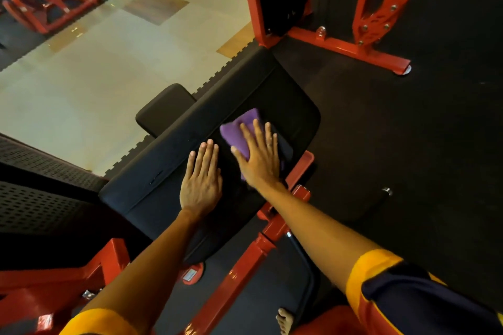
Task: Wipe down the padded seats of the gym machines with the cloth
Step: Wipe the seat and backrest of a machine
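Cloth (236, 132) under the right palm, with pad left ahead of the fingertips

The purple cloth lies bunched on the black padded seat (291, 109). The right hand (258, 158) presses it down with straight, spread fingers. Nothing is pinched or curled round it. Part of the cloth shows past the fingertips and on the thumb side, and the rest is hidden under the palm.

The left hand (201, 182) rests flat on the padding just beside the right, fingers straight and together, holding nothing. It looks like a brace rather than a working hand.

The seat's long axis runs from near the person, at lower left in the view, away to the upper right, and both forearms point roughly along it. Bare pad lies beyond the right fingertips and off towards the far rounded corner. The right hand is nearer that stretch and already has the cloth, so a push forward along the axis would likely fall to it. Whether any part is already wiped cannot be told, because the surface is dark throughout.

A smaller black pad (163, 109) stands just left of the seat, and the red frame (272, 228) runs beneath it. No bucket, bottle or other container shows.
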The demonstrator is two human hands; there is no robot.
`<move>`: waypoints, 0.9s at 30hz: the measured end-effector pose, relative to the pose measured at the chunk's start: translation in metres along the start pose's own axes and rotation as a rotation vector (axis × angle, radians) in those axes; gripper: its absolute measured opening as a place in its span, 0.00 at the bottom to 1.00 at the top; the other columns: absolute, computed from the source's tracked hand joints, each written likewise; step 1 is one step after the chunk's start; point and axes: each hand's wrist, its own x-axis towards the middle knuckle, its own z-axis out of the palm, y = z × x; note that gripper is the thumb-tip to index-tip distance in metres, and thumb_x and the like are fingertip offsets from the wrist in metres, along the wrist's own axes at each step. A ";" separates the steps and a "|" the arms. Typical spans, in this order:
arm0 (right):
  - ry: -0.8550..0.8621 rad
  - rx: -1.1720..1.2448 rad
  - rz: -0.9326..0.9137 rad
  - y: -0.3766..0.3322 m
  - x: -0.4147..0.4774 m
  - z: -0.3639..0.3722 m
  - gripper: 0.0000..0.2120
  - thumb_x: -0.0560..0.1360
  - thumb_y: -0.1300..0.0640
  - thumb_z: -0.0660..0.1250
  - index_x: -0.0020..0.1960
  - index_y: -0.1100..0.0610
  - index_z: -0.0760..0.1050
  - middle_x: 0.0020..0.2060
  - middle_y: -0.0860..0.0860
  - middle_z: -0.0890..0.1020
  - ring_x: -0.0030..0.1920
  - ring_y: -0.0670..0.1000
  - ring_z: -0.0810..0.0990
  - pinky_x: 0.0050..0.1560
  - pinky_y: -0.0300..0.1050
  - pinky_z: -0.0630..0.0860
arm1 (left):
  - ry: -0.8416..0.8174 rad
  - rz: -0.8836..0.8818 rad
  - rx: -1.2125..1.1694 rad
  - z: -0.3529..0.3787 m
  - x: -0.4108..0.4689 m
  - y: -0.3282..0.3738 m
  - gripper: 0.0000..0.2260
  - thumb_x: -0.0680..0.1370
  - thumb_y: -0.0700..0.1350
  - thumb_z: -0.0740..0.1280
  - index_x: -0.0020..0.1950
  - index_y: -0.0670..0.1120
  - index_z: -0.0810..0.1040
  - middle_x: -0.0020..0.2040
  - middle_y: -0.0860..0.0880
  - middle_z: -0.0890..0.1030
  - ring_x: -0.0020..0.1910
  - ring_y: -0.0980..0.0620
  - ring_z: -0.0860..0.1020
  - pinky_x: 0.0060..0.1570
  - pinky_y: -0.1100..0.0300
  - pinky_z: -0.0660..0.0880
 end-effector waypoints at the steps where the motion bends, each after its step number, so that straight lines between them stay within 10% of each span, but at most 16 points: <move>1: -0.014 -0.022 -0.085 0.007 -0.019 0.004 0.33 0.81 0.37 0.55 0.82 0.50 0.59 0.82 0.54 0.57 0.82 0.61 0.51 0.80 0.61 0.50 | -0.012 0.003 0.009 0.000 0.000 0.000 0.26 0.85 0.48 0.49 0.81 0.38 0.55 0.82 0.40 0.54 0.82 0.44 0.50 0.80 0.44 0.49; 11: 0.084 0.153 0.546 0.039 0.001 -0.013 0.31 0.84 0.41 0.57 0.83 0.48 0.54 0.83 0.52 0.53 0.82 0.58 0.46 0.81 0.61 0.47 | -0.009 0.052 0.017 -0.004 0.004 0.002 0.27 0.84 0.48 0.53 0.81 0.37 0.56 0.82 0.40 0.55 0.82 0.42 0.51 0.80 0.42 0.49; 17: 0.086 0.001 0.144 0.026 -0.083 0.019 0.33 0.81 0.45 0.65 0.81 0.54 0.60 0.82 0.55 0.56 0.82 0.59 0.50 0.80 0.60 0.53 | -0.084 0.192 -0.007 -0.002 0.024 0.018 0.28 0.84 0.52 0.51 0.81 0.40 0.58 0.82 0.41 0.56 0.82 0.43 0.51 0.81 0.45 0.45; 27: 0.212 0.341 0.723 0.056 -0.027 0.003 0.34 0.83 0.40 0.56 0.83 0.52 0.51 0.82 0.55 0.55 0.81 0.57 0.54 0.80 0.59 0.56 | 0.005 0.156 0.043 0.008 0.022 0.028 0.29 0.84 0.50 0.55 0.82 0.39 0.56 0.82 0.40 0.56 0.82 0.43 0.52 0.80 0.41 0.49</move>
